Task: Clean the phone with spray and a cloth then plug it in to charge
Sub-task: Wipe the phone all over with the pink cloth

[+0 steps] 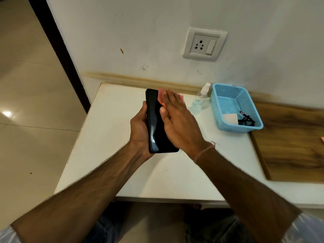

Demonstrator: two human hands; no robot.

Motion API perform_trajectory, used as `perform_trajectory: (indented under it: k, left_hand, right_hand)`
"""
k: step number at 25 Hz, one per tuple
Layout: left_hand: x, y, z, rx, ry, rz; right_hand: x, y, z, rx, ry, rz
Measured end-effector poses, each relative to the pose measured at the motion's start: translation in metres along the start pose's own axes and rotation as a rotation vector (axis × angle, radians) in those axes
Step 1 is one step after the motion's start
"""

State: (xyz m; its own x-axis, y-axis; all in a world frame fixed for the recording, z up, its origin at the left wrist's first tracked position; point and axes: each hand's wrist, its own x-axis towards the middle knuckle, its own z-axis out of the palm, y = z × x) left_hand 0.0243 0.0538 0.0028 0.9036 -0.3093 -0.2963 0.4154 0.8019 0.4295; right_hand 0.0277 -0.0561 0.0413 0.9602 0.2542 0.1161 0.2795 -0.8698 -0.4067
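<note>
I see left hand [140,130] gripping phone [155,123]; right hand [177,123], fingers straight, presses pink cloth [160,97] against it (cloth mostly hidden).

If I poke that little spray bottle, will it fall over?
Probably, yes. The spray bottle looks tall and narrow, so a poke near its white top could tip it. It seems to be clear plastic, so it is likely light and hard to break.

Both bare forearms rise from the lower corners to mid-frame. The left hand [140,132] curls its grip round the phone [155,120]. The right hand [177,123] lies flat, fingers straight, seemingly pressing a pink cloth [161,98] against it; a thread [204,151] circles that wrist.
</note>
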Motion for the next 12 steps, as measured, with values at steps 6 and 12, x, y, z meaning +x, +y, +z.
perform_trajectory:
  k: [6,12]
  left_hand:
    - [0.000,0.002,-0.003,-0.018,-0.010,0.007]
    - [0.006,0.010,-0.012,0.065,0.064,0.005]
  right_hand:
    - [-0.012,-0.008,0.011,0.102,-0.018,-0.191]
    - [-0.104,0.035,0.012,0.081,-0.080,-0.351]
